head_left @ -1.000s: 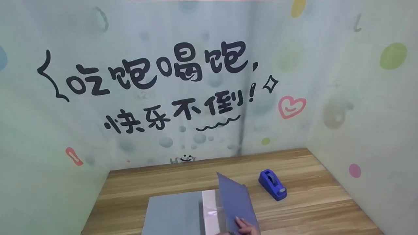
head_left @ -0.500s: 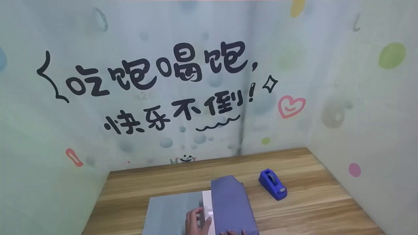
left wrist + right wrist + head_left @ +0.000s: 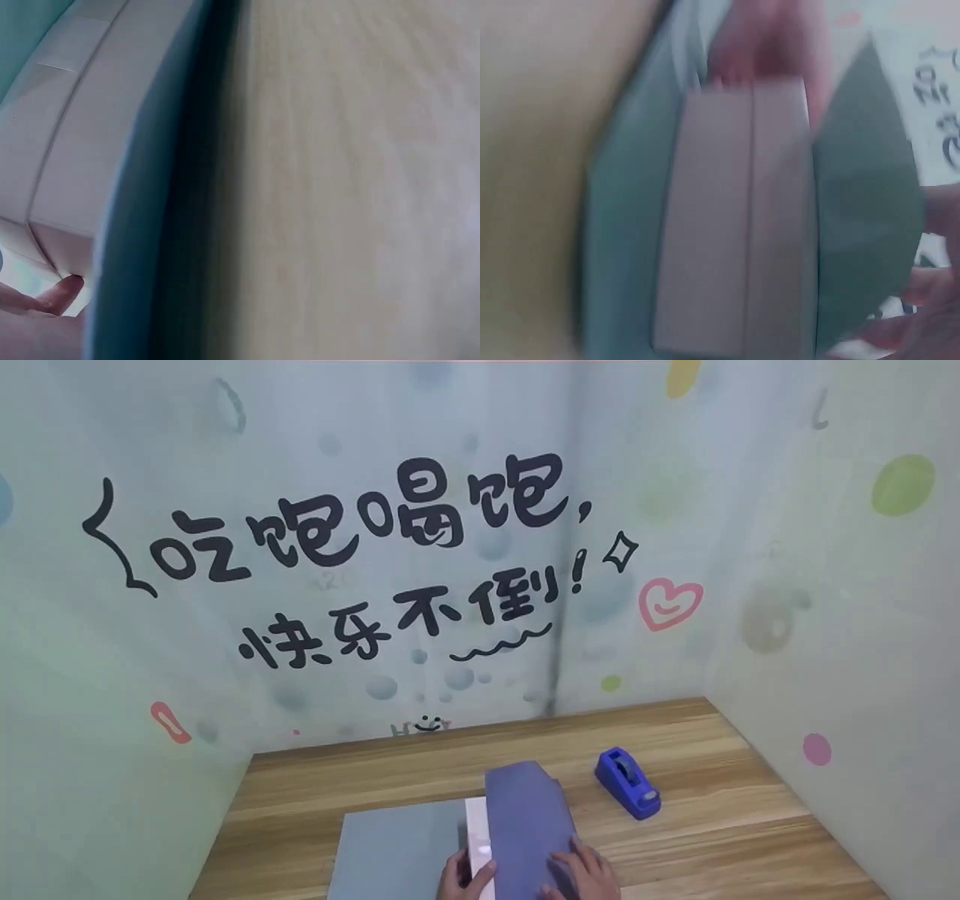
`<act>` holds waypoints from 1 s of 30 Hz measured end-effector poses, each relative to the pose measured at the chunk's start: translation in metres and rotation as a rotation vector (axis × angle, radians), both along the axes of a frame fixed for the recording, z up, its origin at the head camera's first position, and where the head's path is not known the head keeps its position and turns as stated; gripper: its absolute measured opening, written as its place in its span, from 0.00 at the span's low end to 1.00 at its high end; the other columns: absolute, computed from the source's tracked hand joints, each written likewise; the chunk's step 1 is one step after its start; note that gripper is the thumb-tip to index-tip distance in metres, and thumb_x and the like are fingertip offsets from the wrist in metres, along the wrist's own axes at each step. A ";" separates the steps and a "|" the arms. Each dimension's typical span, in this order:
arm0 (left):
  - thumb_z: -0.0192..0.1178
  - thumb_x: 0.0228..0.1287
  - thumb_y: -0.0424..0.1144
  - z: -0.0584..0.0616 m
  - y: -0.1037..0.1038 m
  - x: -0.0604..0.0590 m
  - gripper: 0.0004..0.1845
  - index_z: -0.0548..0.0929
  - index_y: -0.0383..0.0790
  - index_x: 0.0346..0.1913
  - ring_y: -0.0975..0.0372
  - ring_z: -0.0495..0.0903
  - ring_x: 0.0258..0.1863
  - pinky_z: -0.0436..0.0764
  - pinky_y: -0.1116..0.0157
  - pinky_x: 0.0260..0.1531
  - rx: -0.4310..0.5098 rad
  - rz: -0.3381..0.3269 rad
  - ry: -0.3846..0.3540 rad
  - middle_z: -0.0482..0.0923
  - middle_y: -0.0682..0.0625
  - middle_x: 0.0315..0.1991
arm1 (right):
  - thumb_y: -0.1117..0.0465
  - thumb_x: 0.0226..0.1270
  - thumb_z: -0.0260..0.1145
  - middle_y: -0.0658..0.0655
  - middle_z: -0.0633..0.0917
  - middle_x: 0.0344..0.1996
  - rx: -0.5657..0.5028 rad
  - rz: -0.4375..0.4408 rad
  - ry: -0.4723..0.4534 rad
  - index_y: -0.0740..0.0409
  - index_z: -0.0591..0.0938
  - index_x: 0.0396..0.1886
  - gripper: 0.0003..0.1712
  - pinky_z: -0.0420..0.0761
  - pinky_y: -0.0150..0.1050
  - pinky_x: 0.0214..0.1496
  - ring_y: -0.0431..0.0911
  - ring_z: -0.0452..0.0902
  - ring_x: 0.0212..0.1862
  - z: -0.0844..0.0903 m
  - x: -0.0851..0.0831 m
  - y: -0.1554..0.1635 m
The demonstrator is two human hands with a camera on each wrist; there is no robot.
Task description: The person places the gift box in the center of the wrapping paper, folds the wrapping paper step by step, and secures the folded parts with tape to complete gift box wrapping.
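One pale pinkish box (image 3: 478, 825) is lying at the near middle of the wood-grain surface (image 3: 712, 810), its long axis seeming to run near to far, though its near end is falling outside the head view. Your left hand (image 3: 459, 876) is closest to it: it is gripping the box's left side, thumb over the top edge. Your right hand (image 3: 589, 874) is resting to the right, fingers spread and pressing on a folded flap (image 3: 525, 817) of paper, so paper is coming between that hand and the box. The flap is covering the box's top from the right, leaving a bare strip along the left. The rest of the blue-grey sheet (image 3: 397, 847) is spreading flat to the left and running beneath the box.

The box is looking smooth and square-edged, with a straight seam along its near face; the right wrist view is blurring finer detail. A blue tape dispenser (image 3: 628, 784) is standing apart, far right of your hands.
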State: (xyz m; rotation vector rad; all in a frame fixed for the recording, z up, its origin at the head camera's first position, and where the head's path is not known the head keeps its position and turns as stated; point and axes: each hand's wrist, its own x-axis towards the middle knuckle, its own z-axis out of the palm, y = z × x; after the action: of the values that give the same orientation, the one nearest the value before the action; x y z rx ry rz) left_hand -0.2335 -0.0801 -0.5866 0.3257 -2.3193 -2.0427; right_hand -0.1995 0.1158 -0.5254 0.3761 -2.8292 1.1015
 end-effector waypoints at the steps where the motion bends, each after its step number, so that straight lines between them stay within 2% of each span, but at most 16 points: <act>1: 0.64 0.50 0.50 0.000 0.001 0.001 0.40 0.65 0.21 0.56 0.51 0.77 0.44 0.75 0.54 0.46 0.010 0.008 0.003 0.76 0.35 0.45 | 0.44 0.54 0.64 0.73 0.68 0.58 -0.006 -0.010 -0.028 0.58 0.75 0.50 0.29 0.63 0.66 0.52 0.72 0.63 0.55 -0.001 -0.004 0.004; 5: 0.65 0.49 0.48 0.000 0.005 0.001 0.37 0.66 0.22 0.55 0.53 0.77 0.42 0.76 0.57 0.44 0.036 0.026 0.017 0.76 0.36 0.43 | 0.40 0.53 0.64 0.76 0.54 0.64 -0.046 0.076 -0.244 0.60 0.65 0.63 0.43 0.58 0.69 0.55 0.76 0.53 0.61 0.000 -0.021 0.015; 8: 0.65 0.50 0.45 -0.001 0.008 0.001 0.34 0.67 0.23 0.53 0.56 0.78 0.40 0.76 0.61 0.41 0.042 0.026 0.041 0.78 0.38 0.41 | 0.40 0.52 0.65 0.77 0.48 0.65 -0.055 0.159 -0.286 0.61 0.60 0.66 0.48 0.58 0.69 0.56 0.76 0.50 0.62 -0.003 -0.026 0.020; 9: 0.65 0.50 0.45 -0.001 0.008 0.000 0.34 0.67 0.23 0.53 0.57 0.78 0.39 0.76 0.62 0.39 0.042 0.020 0.044 0.78 0.39 0.40 | 0.40 0.51 0.65 0.78 0.47 0.65 -0.053 0.182 -0.276 0.62 0.60 0.67 0.49 0.59 0.68 0.55 0.76 0.50 0.62 -0.005 -0.027 0.022; 12: 0.65 0.50 0.44 -0.001 0.008 0.000 0.32 0.68 0.24 0.52 0.60 0.78 0.36 0.76 0.65 0.36 0.040 0.013 0.046 0.79 0.42 0.38 | 0.40 0.48 0.68 0.82 0.47 0.64 0.003 0.264 -0.132 0.63 0.59 0.66 0.52 0.66 0.65 0.52 0.76 0.56 0.59 -0.012 -0.029 0.026; 16: 0.65 0.50 0.45 0.001 0.007 0.000 0.32 0.69 0.26 0.50 0.62 0.77 0.34 0.75 0.65 0.35 0.034 0.008 0.032 0.78 0.43 0.36 | 0.38 0.44 0.69 0.83 0.49 0.63 0.087 0.309 0.026 0.59 0.60 0.66 0.53 0.72 0.60 0.48 0.73 0.60 0.59 -0.019 -0.031 0.032; 18: 0.66 0.49 0.47 0.002 0.006 -0.001 0.32 0.68 0.26 0.50 0.62 0.77 0.33 0.75 0.65 0.34 0.034 0.006 0.014 0.78 0.43 0.36 | 0.36 0.45 0.68 0.80 0.49 0.64 0.100 0.297 0.024 0.57 0.62 0.66 0.52 0.72 0.60 0.49 0.72 0.60 0.60 -0.018 -0.031 0.031; 21: 0.65 0.50 0.49 0.003 0.005 -0.001 0.34 0.67 0.26 0.51 0.62 0.77 0.33 0.76 0.65 0.34 0.037 -0.019 -0.020 0.77 0.43 0.37 | 0.36 0.47 0.65 0.79 0.51 0.65 0.099 0.272 0.020 0.58 0.66 0.62 0.47 0.71 0.61 0.50 0.71 0.59 0.61 -0.015 -0.032 0.028; 23: 0.65 0.50 0.48 0.004 0.004 -0.002 0.33 0.68 0.27 0.51 0.62 0.77 0.33 0.75 0.65 0.34 0.053 -0.037 -0.033 0.77 0.43 0.37 | 0.34 0.50 0.63 0.76 0.51 0.66 0.105 0.243 -0.005 0.59 0.68 0.59 0.44 0.67 0.63 0.52 0.72 0.55 0.63 -0.013 -0.033 0.023; 26: 0.65 0.50 0.45 0.003 0.003 -0.003 0.29 0.69 0.28 0.49 0.63 0.77 0.32 0.75 0.65 0.34 0.070 -0.054 -0.038 0.78 0.45 0.36 | 0.32 0.52 0.59 0.74 0.53 0.66 0.143 0.202 0.011 0.62 0.70 0.53 0.42 0.58 0.67 0.58 0.71 0.49 0.66 -0.015 -0.036 0.015; 28: 0.65 0.50 0.44 0.002 0.004 -0.003 0.27 0.71 0.30 0.47 0.63 0.77 0.32 0.75 0.66 0.33 0.072 -0.047 -0.029 0.78 0.46 0.34 | 0.30 0.53 0.55 0.72 0.56 0.67 0.210 0.171 0.048 0.62 0.70 0.52 0.42 0.53 0.67 0.60 0.69 0.47 0.67 -0.018 -0.038 0.007; 30: 0.65 0.49 0.43 0.001 0.005 -0.003 0.25 0.72 0.30 0.46 0.64 0.77 0.31 0.75 0.66 0.33 0.063 -0.031 -0.016 0.79 0.48 0.33 | 0.29 0.55 0.51 0.70 0.59 0.66 0.293 0.137 0.137 0.62 0.71 0.53 0.43 0.51 0.67 0.61 0.67 0.49 0.67 -0.023 -0.041 0.000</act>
State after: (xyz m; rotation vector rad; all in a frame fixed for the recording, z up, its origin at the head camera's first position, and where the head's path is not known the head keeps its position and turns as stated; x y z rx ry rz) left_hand -0.2367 -0.0751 -0.5852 0.3110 -2.2863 -2.1391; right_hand -0.2402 0.1160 -0.5487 0.6489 -2.8768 0.6479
